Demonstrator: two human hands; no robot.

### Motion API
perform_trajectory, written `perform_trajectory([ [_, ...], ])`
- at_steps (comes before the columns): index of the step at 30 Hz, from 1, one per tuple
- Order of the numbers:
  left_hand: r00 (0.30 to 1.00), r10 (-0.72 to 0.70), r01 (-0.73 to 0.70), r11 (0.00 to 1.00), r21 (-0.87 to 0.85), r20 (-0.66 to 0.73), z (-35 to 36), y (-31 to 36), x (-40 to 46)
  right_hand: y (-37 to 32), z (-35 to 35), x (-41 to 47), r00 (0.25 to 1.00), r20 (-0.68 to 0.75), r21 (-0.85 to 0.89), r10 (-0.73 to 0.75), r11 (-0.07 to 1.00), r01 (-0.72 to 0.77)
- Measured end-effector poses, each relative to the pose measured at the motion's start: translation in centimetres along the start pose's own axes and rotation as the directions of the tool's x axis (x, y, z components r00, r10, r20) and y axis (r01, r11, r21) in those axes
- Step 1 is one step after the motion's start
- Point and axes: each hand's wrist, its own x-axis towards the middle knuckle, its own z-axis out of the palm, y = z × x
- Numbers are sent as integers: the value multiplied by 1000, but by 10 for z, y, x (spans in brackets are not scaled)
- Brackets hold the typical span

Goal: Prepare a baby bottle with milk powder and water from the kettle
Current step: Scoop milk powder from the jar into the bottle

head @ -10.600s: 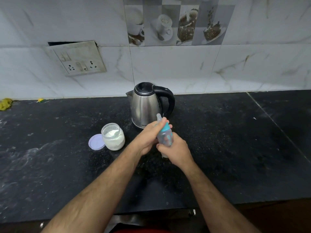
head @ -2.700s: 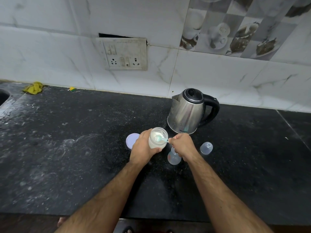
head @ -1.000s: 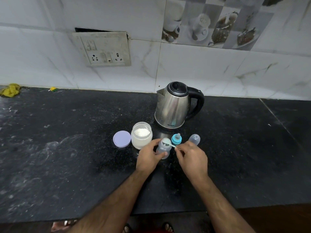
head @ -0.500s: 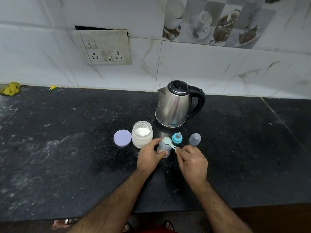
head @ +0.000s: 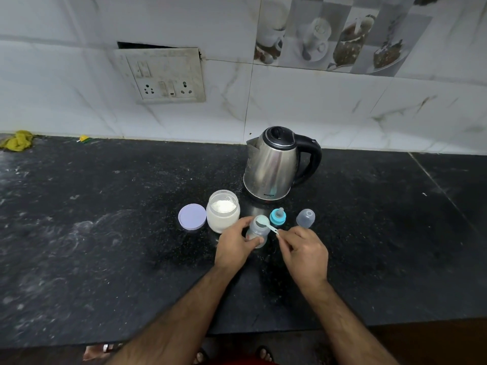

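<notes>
bare forearms, no sleeves

Bottle base hidden — left hand (partly).

Both forearms enter from the lower edge of the view, bare, and converge toward the centre above the worktop. The left hand is palm-down with the wrist straight; its thumb and fingers are curled around the lower body of the baby bottle, which stands upright. The right hand is held just beside the left, knuckles up, wrist slightly flexed. Its thumb and index finger pinch the handle end of the measuring spoon, the remaining fingers folded under the palm. The spoon bowl lies over the bottle mouth. The two hands are near each other but not touching.
</notes>
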Motion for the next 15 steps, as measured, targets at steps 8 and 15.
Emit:
perform_trajectory([
  [8, 998, -45, 46, 998, 37, -45, -6, -2, -7, -14, -10, 21, 854, 175, 353, 490, 778, -519],
  [15, 939, -76, 79, 997, -4, -335, -38, -20, -22, -30, -3, 64, 869, 290, 393, 402, 777, -491],
])
